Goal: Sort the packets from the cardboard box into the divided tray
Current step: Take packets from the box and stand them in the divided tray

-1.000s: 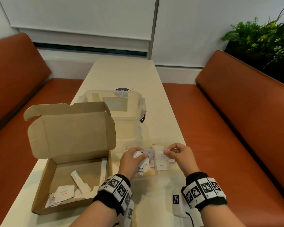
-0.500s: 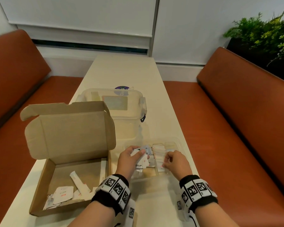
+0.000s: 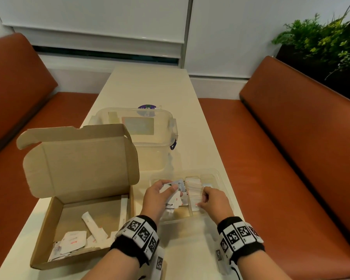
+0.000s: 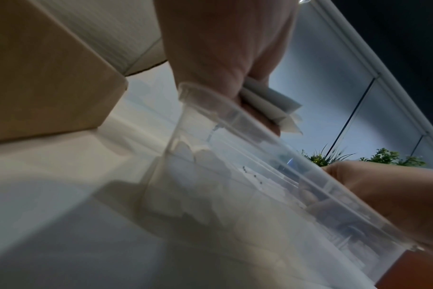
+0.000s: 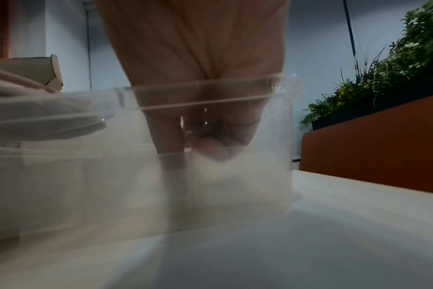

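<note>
The open cardboard box [image 3: 47, 229] lies at the left with a few white packets [image 3: 74, 240] and a stick packet [image 3: 93, 226] inside. To its right stands the clear divided tray [image 3: 220, 175], its middle compartment filled by a row of white packets [image 3: 193, 186]. My left hand [image 3: 170, 188] hovers over the tray's left part and grips a bunch of packets [image 3: 177, 191], also visible as packets [image 4: 275, 101] in the left wrist view. My right hand [image 3: 203, 200] reaches down into the tray with curled fingers and pinches a white packet [image 3: 196, 207] at the row's near end. Through the tray wall [image 5: 235, 101] its fingertips [image 5: 168, 148] point downward.
A clear lidded storage tub [image 3: 150, 138] stands behind the box and the tray. The box's raised lid [image 3: 81, 158] stands left of my left hand. The tray sits close to the table's right edge [image 3: 236, 199]. Orange benches flank the table; a plant [image 3: 321, 37] stands far right.
My right hand has come down and toward me, from above the tray into its middle compartment. My left hand has stayed over the tray with its bunch of packets.
</note>
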Demonstrator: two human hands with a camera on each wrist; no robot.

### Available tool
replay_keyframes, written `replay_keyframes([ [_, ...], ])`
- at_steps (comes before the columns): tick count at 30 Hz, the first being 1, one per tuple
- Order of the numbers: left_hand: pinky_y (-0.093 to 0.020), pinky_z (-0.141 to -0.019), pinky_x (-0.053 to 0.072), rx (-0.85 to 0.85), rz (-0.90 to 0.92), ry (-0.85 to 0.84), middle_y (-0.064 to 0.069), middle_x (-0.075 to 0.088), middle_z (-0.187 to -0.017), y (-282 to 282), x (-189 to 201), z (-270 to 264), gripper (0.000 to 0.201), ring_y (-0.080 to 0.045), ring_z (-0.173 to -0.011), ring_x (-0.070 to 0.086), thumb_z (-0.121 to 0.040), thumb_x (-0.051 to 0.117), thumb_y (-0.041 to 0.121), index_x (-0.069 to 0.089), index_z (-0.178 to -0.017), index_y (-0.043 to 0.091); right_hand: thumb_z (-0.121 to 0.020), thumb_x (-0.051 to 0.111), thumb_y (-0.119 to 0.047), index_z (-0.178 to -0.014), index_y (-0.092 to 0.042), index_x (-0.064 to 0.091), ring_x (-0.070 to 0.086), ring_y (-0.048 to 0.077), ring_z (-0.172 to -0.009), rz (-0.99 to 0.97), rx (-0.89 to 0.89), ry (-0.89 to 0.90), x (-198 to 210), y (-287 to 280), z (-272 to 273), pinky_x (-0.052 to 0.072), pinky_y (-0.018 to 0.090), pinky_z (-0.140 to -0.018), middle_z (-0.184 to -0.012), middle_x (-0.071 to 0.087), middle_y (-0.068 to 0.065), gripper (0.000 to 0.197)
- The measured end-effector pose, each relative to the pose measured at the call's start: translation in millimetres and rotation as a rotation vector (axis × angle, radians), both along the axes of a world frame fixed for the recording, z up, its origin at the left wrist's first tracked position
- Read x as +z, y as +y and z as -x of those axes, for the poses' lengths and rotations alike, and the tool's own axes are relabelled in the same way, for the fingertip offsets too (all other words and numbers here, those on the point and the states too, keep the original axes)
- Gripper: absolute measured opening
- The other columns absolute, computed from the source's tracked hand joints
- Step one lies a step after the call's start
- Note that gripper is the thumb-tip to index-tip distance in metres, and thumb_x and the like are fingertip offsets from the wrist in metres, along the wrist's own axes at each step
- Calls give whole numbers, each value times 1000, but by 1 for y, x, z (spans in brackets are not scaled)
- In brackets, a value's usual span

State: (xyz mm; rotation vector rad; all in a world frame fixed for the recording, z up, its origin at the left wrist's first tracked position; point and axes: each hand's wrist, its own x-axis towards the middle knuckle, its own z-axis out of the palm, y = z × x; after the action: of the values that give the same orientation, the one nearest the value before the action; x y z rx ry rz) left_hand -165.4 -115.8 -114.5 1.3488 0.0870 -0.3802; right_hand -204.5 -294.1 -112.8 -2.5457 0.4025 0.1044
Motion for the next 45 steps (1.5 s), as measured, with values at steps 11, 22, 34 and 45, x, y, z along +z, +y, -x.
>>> replay_keyframes([
  [11,-40,-70,57,-110,8,21,-15,73,-91,4,7,0,18,-33,-84,72,-85,68,10,63,-102,9,-85,66,-37,-90,-21,65,56,6,-72,-297,-59,-242,31,15,-2,41,14,-61,-79,63,-9,16],
  [22,-36,-67,58,-108,-42,-8,-11,74,-91,4,12,0,22,-25,-80,73,-86,68,13,63,-108,15,-83,69,-6,-80,-3,65,58,8,-51,-743,-167,-272,39,22,-3,48,20,-52,-65,67,6,6],
  [34,-54,-83,54,-115,-132,-37,-15,68,-108,2,6,2,10,-34,-90,70,-84,71,18,70,-94,20,-84,66,-5,-90,-9,63,64,18,-62,-621,-168,-254,41,9,8,55,24,-57,-83,67,11,8],
  [45,-26,-54,54,-49,-31,-27,-11,75,-86,5,5,5,7,-26,-77,73,-89,65,14,66,-95,13,-84,61,-14,-68,-28,59,54,2,-60,-1,-253,-128,18,-26,23,38,14,-48,-66,60,-12,20],
])
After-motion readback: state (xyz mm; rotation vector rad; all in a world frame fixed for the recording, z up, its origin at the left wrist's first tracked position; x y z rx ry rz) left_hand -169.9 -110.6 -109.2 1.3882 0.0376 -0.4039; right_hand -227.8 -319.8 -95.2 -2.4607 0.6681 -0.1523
